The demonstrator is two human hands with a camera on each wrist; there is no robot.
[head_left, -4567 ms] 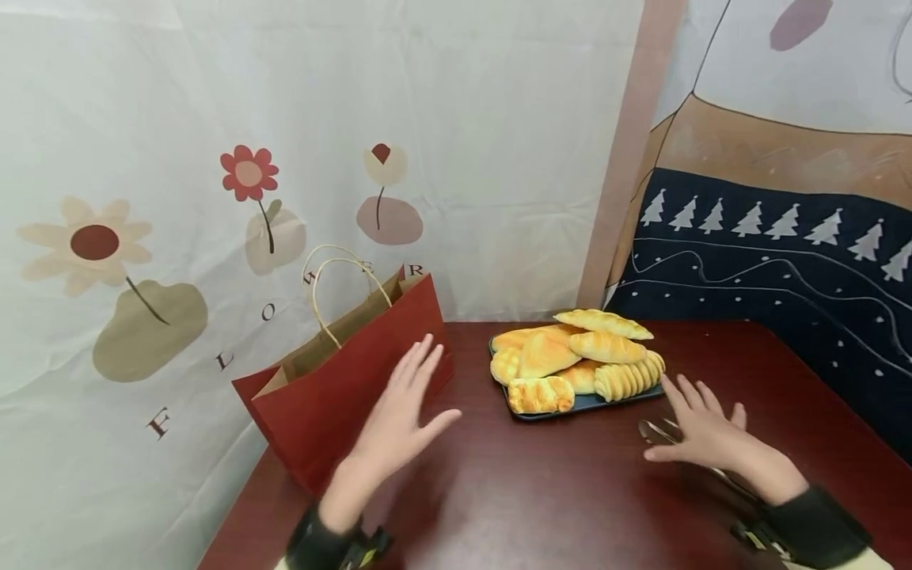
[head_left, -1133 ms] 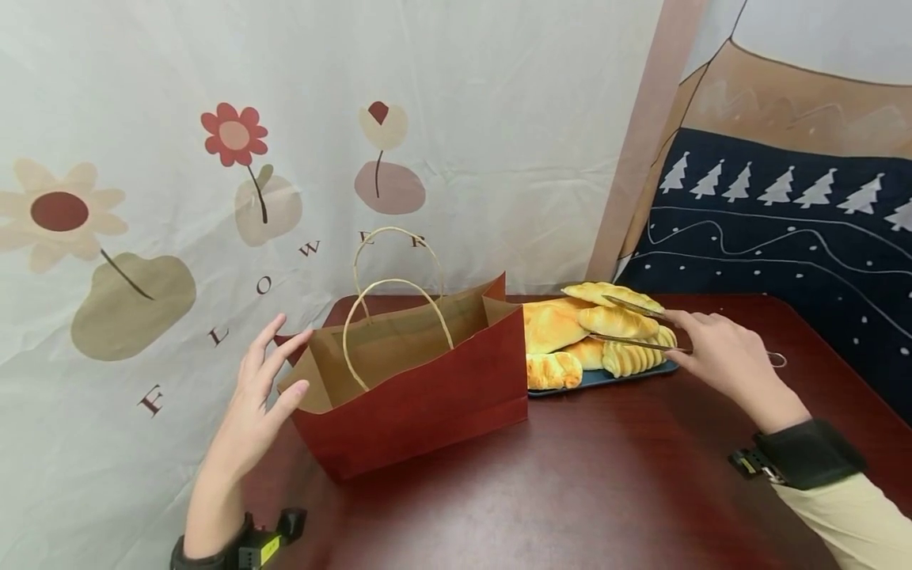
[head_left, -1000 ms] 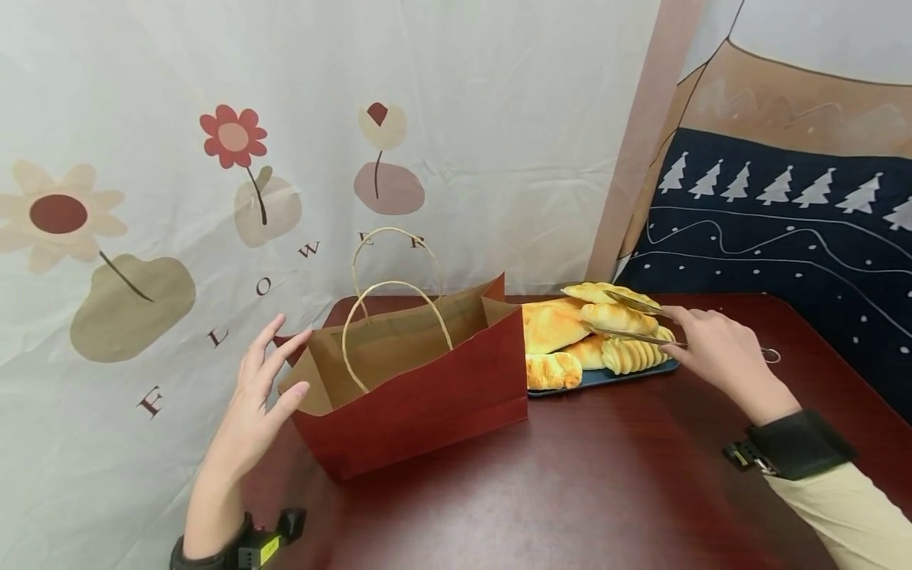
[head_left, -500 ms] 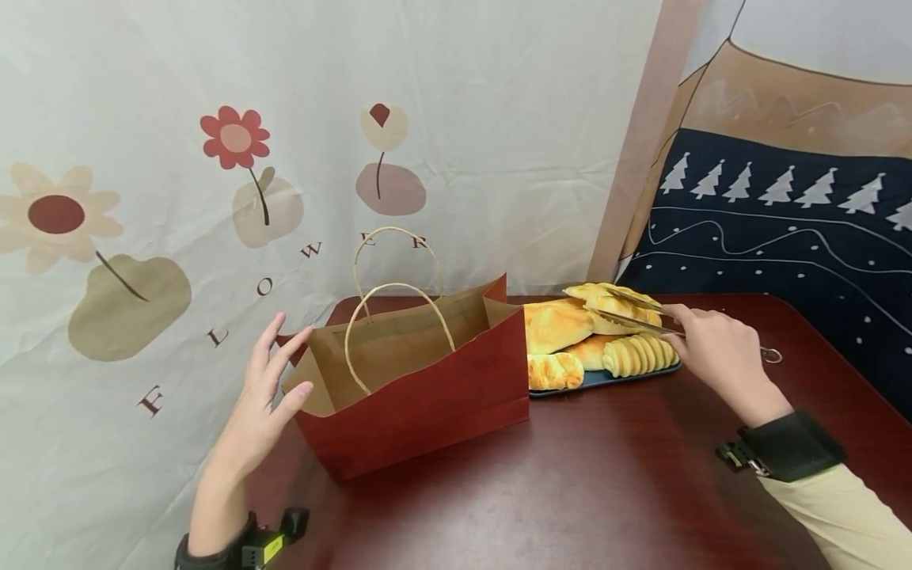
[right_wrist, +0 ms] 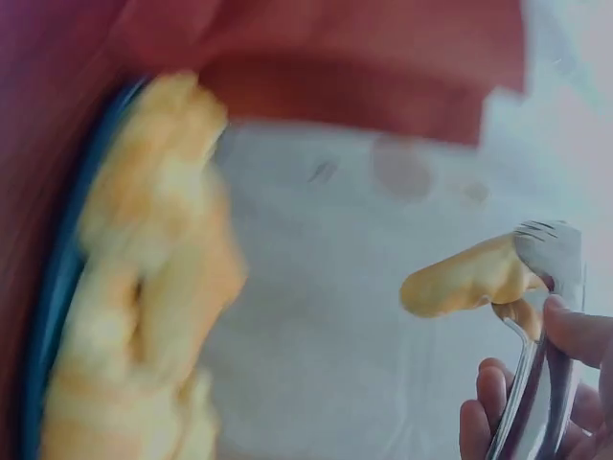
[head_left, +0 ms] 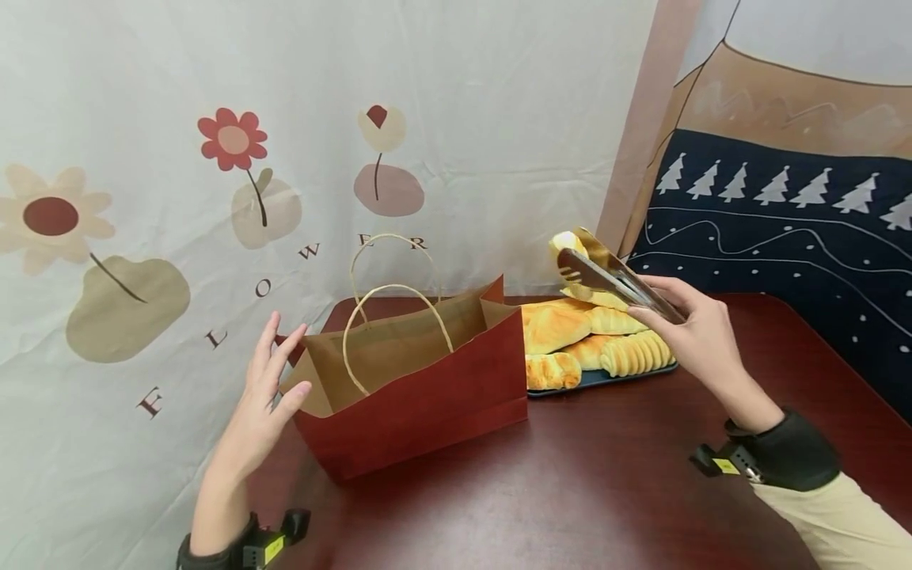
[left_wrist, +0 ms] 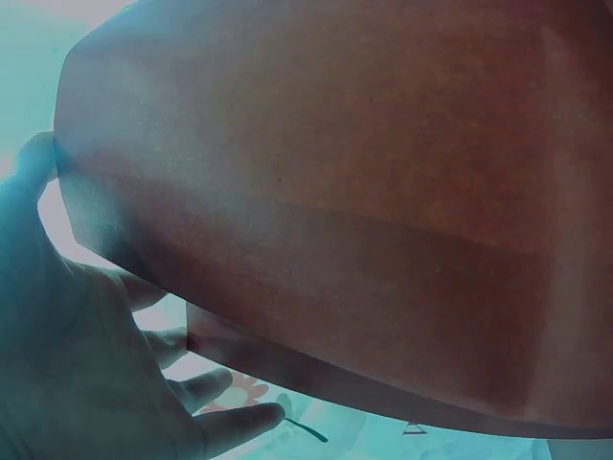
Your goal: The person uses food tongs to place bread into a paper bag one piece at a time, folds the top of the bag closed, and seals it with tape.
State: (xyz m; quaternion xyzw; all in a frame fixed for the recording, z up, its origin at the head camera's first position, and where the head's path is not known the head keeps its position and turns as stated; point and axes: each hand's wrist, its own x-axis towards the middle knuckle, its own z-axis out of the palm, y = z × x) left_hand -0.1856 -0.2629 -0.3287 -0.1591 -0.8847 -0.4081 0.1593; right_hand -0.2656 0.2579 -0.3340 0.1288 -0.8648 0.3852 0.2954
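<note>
Clamping silver tongs (head_left: 616, 285) in the right hand (head_left: 701, 340), with thumb and fingers wrapped around the metal arms. Pinching one bread roll (right_wrist: 460, 278) between the tong tips, up in the air above the pile of bread (head_left: 552, 321) and to the right of the red paper bag (head_left: 427, 412); pointing outward from the tips in the right wrist view, against the pale wall cloth (head_left: 513, 158). Holding the left hand (head_left: 260, 404) at the left end of the bag, with fingers spread apart and the tips at its rim; hard to tell exactly how much contact. On the dark red desk (head_left: 606, 475), the bag upright, with its brown lining and two cream handles (head_left: 395, 286) showing. Just beside its right end, partly hidden behind it, the blue tray (head_left: 606, 381), heaped with bread, including a ridged loaf (head_left: 637, 354) on the right and a small browned pastry (head_left: 553, 372) at the front. Behind, flowers and letters printed on the pale wall cloth, and to the right a dark panel (head_left: 784, 218) with white trees.
</note>
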